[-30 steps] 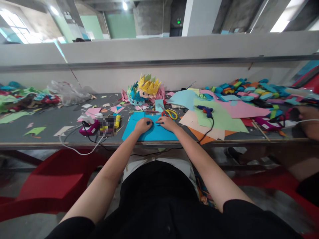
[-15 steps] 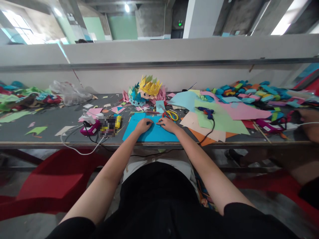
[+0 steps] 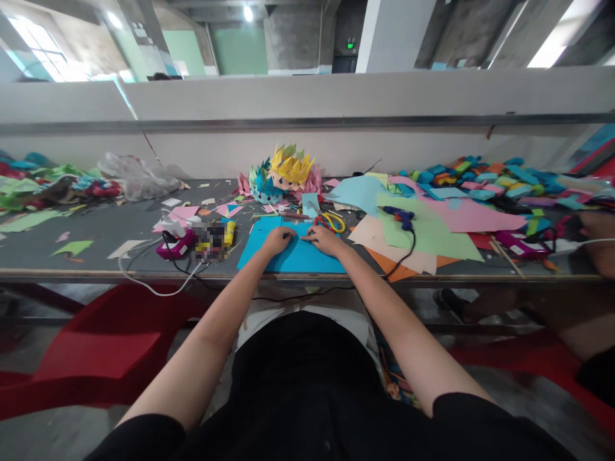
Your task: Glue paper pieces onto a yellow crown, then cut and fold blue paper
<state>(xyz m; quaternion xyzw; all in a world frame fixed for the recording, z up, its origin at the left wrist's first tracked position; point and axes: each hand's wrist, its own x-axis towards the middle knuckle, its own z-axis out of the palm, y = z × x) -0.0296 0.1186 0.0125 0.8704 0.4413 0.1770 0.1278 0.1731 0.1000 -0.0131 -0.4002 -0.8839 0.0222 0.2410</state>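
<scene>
Blue paper (image 3: 307, 259) lies flat at the table's front edge, below both my hands. My left hand (image 3: 279, 241) rests on its left part with the fingers curled together; whether a small piece is between them is too small to tell. On the right part is my right hand (image 3: 323, 240), its fingers reaching left over the sheet, thumb and forefinger a little apart. A gap of blue paper shows between the hands. Scissors with red and yellow handles (image 3: 336, 222) lie just beyond my right hand. Behind them stand folded paper crowns, a yellow one (image 3: 291, 168) on top.
A blue glue gun (image 3: 400, 216) lies on green paper (image 3: 427, 234) at the right, its black cord crossing the front edge. Purple power strips (image 3: 175, 246) sit on both sides. Folded paper pieces (image 3: 480, 176) are heaped back right. Another person's arm (image 3: 598, 240) shows far right.
The camera view has shifted very slightly. Both my hands hold nearly the same places on the blue paper.
</scene>
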